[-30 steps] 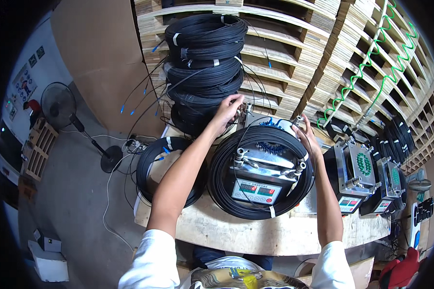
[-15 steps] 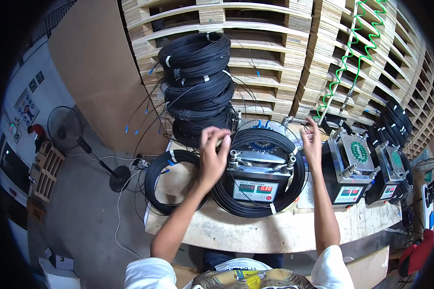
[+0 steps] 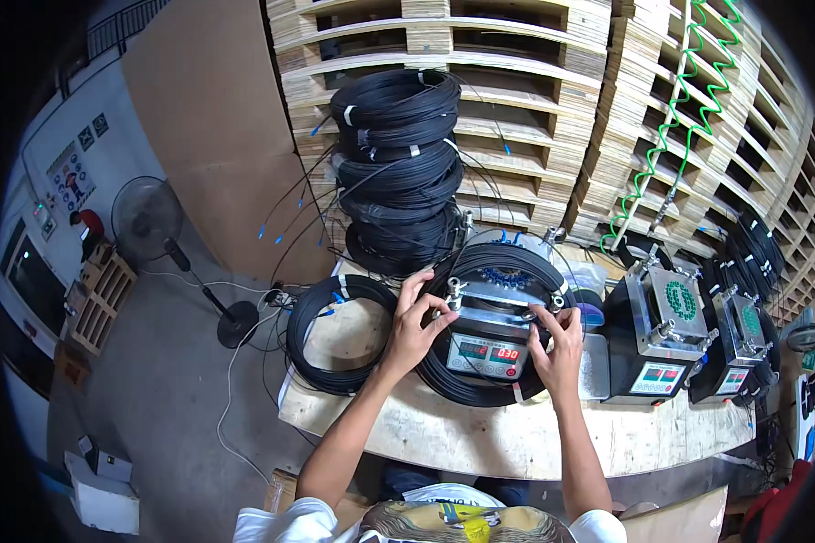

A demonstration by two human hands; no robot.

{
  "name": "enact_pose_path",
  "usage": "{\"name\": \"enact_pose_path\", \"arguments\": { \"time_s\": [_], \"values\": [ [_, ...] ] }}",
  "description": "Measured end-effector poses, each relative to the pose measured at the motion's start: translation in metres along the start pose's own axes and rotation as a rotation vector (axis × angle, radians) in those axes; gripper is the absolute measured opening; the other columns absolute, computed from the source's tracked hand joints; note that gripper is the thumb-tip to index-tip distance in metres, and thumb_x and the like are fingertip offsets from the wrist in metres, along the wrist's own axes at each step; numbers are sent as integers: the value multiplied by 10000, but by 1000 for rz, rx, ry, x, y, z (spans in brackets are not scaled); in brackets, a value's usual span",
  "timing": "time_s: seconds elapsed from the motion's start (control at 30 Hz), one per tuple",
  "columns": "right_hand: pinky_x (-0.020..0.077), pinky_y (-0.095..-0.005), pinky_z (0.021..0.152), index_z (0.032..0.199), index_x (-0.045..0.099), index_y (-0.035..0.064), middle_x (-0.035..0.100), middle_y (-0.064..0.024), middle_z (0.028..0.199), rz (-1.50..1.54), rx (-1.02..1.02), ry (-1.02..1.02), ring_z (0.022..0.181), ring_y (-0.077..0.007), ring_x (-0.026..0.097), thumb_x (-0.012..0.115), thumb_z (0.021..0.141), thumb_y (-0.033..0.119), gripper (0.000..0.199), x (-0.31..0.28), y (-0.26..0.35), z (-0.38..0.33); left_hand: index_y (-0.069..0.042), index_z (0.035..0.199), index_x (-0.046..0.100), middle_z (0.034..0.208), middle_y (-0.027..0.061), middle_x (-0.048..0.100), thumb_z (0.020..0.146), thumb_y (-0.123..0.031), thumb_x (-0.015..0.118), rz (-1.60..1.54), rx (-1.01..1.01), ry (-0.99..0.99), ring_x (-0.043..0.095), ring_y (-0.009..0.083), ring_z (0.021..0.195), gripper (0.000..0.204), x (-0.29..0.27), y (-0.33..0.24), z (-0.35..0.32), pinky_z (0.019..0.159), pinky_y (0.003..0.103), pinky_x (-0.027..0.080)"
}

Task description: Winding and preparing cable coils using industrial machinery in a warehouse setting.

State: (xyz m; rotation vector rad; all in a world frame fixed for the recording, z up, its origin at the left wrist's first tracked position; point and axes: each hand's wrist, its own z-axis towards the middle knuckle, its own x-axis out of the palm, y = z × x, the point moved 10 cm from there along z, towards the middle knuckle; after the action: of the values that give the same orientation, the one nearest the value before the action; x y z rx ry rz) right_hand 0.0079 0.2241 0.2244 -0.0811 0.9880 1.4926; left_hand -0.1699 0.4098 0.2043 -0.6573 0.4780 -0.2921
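In front of me stands a black benchtop machine (image 3: 489, 330) with a lit red display and a metal top plate bearing a ring of blue connectors (image 3: 507, 279). A coil of black cable (image 3: 462, 387) loops around it, its upper part lying across the plate. My left hand (image 3: 411, 333) is at the front left corner post (image 3: 455, 294), thumb and fingers pinched on a small clamp lever. At the front right corner, my right hand (image 3: 560, 353) pinches the matching clamp lever (image 3: 528, 315). The fingertips partly cover both levers.
Another cable coil (image 3: 297, 339) lies at the left on the wooden table (image 3: 407, 430), before a tall stack of cable coils (image 3: 398, 172). Two similar machines (image 3: 658, 312) (image 3: 738, 326) stand at the right. Wooden pallets (image 3: 516, 63) rise behind; a fan (image 3: 237, 324) stands on the floor.
Both hands have come down from beside the machine's top to its front corners. Their fingers have closed on the clamp levers. The whole view has shifted slightly.
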Motion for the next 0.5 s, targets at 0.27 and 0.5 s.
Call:
{"name": "enact_pose_path", "arguments": {
  "time_s": [0.27,0.5],
  "values": [
    [418,-399,797,1221,692,135,437,-130,923,-36,-29,69,871,-292,487,705,800,124,421,4,3,-9,-36,1040,683,1317,171,519,863,-106,771,74,-134,-84,559,345,1232,210,-20,17,-8,1043,423,446],
    [428,-399,811,1233,675,135,441,-129,935,-41,-15,110,884,-290,494,679,791,72,447,8,0,-4,-64,1008,678,1004,111,587,833,-250,751,348,-86,-114,573,271,886,265,-30,-9,-14,889,427,436]
  ]
}}
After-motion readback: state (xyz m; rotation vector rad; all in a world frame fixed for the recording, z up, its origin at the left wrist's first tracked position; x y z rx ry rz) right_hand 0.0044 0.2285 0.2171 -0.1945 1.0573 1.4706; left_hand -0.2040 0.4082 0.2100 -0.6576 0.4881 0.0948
